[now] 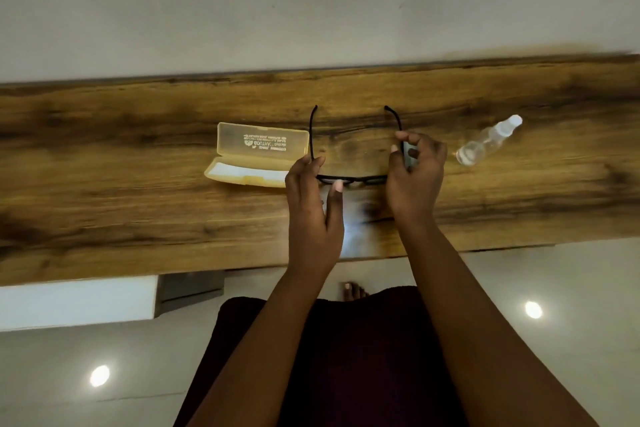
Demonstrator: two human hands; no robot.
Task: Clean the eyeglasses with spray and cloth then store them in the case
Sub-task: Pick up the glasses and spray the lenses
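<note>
Black-framed eyeglasses (356,179) are held over the wooden table (138,211) with both temple arms unfolded and pointing away from me. My left hand (311,204) pinches the frame's left end, thumb on the front. My right hand (414,177) grips the right end where the temple arm meets the frame. A grey cloth (412,152) seems tucked in the right hand's fingers, mostly hidden. A yellow translucent case (259,158) lies open just left of my left hand. A clear spray bottle (488,140) lies on its side to the right.
The table runs along a pale wall (311,3). Its near edge sits above a glossy white floor (86,374). A white and grey support (104,302) stands under the table's left part. My dark clothing and a foot show below.
</note>
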